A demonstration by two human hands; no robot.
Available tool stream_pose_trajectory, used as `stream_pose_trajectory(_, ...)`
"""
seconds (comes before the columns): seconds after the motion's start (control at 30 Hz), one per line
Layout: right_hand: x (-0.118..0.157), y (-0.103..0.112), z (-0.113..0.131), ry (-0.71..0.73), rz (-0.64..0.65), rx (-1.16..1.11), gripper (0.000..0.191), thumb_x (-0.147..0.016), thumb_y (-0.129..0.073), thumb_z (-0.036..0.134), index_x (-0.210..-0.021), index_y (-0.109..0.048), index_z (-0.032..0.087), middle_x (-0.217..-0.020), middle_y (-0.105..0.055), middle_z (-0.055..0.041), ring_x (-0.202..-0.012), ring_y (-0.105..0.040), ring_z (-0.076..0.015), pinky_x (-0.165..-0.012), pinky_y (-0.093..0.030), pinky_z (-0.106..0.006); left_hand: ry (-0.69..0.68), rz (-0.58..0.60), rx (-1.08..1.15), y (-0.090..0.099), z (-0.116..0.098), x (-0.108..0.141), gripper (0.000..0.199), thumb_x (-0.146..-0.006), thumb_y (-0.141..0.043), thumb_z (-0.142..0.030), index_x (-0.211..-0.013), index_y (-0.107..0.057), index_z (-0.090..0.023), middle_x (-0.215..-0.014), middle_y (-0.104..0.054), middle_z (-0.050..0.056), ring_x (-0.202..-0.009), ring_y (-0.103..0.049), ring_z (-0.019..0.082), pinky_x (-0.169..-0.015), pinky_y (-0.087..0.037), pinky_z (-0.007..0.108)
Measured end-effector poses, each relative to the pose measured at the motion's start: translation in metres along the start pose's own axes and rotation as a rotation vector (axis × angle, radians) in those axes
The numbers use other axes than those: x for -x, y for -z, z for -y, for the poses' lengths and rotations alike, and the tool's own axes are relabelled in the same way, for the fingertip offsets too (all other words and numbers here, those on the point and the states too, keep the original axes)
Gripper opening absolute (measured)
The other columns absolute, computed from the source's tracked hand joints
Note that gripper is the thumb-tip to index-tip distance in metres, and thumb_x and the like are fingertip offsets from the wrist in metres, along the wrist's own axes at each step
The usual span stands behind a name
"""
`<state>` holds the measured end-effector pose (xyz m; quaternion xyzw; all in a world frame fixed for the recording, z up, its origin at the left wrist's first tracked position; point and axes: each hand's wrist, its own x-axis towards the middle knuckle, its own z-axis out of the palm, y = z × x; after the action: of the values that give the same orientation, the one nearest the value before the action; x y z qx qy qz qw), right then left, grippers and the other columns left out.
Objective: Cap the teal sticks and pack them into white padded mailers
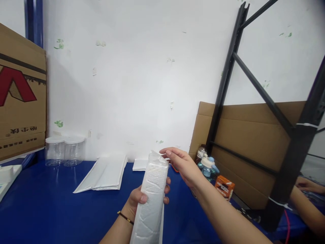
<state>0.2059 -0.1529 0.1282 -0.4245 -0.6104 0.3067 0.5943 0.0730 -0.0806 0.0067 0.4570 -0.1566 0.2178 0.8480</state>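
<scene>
A white padded bubble mailer [151, 203], long and narrow with a bulging, wrinkled front, stands almost upright before me. My left hand [138, 200] is wrapped around its middle, thumb on the front and fingertips showing past the right edge. Its upper end has a thin, translucent-looking flap. Beside that flap is my right hand [181, 164], fingers stretched out towards its corner; whether they touch it I cannot tell. Behind, on the blue table [50, 210], lies a stack of flat white mailers [108, 174]. A smaller white packet [139, 164] lies near the wall.
Two clear lidded jars [74, 152] stand at the back left, near a large cardboard box [22, 91]. To the right are a brown bottle [201, 152], a blue cup [208, 167], an orange box [224, 187] and a black rack post [286, 162]. Another person's hand [308, 185] shows beyond it.
</scene>
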Motion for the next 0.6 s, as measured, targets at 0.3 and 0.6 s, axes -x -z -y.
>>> stream_pose_trajectory(0.3,0.005,0.005,-0.002,0.042,0.119,0.188,0.030,-0.068,-0.070,0.028,-0.096,-0.064,0.020,-0.085,-0.065,-0.0028,-0.074,-0.057,-0.0153,-0.062,-0.042,-0.024,0.027,0.048,0.023,-0.002,-0.002,0.002,0.085,-0.042,-0.068,-0.032,-0.122,-0.048,-0.012,-0.113,-0.051,0.012,-0.096,-0.050,0.026,-0.082,-0.039,0.037)
stream_pose_trajectory(0.6,-0.008,0.022,-0.026,0.067,-0.065,0.472,0.016,-0.075,-0.058,0.030,-0.077,-0.065,0.016,-0.058,-0.058,0.0015,-0.050,-0.046,-0.0100,-0.046,-0.032,-0.021,-0.018,-0.320,-0.312,-0.015,-0.022,-0.004,0.058,-0.072,-0.062,-0.041,-0.122,-0.049,-0.014,-0.121,-0.056,0.013,-0.110,-0.051,0.028,-0.093,-0.037,0.040)
